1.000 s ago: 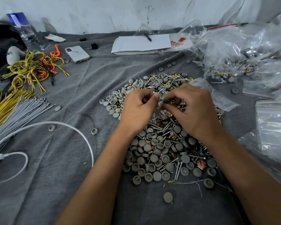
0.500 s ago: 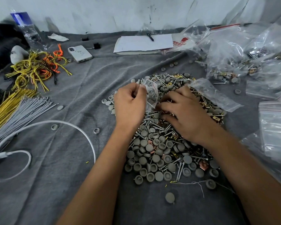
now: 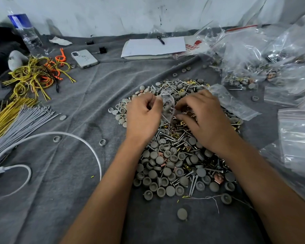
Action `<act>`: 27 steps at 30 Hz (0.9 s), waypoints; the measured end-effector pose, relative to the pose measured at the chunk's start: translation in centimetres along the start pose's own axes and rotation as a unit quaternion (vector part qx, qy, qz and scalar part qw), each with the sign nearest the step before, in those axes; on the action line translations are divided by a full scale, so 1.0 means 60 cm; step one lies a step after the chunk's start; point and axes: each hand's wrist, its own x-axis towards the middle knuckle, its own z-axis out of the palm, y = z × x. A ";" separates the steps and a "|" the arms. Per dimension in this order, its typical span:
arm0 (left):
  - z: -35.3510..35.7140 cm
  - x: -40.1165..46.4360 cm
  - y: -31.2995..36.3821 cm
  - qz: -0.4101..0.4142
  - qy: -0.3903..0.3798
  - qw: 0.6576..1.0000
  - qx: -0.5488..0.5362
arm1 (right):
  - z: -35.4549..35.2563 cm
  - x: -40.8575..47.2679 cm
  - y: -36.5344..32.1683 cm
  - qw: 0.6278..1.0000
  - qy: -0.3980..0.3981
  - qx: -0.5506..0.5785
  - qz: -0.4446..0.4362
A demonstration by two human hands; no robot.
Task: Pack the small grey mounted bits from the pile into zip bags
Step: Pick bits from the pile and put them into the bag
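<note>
The pile sits mid-desk on the grey cloth: little round grey caps, some dome-up, some showing a hollow cup, all mixed in with silver screws and gold and copper clips (pretty messy heap). Left hand is pinched shut on a small clear zip bag over the far half of the pile. Right hand is curled just beside the bag, fingertips down in the bits; can't tell if it's holding anything.

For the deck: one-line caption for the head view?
Left hand holds a small zip bag open while right hand picks from the hardware pile.
</note>
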 end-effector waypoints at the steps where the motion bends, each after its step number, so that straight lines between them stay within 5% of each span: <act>1: 0.001 -0.001 0.000 0.004 -0.009 1.000 0.005 | -0.002 0.000 0.001 0.999 0.032 0.022 0.003; 13: 0.007 -0.005 0.008 0.014 -0.066 0.998 0.012 | -0.008 0.000 -0.003 0.995 0.090 0.039 -0.021; 18: 0.002 -0.003 0.010 -0.005 -0.026 1.000 -0.004 | -0.013 0.000 -0.002 0.990 0.114 0.085 -0.011; 27: -0.005 0.005 0.002 -0.025 0.024 0.999 -0.034 | -0.012 -0.006 -0.005 0.986 -0.126 0.068 -0.085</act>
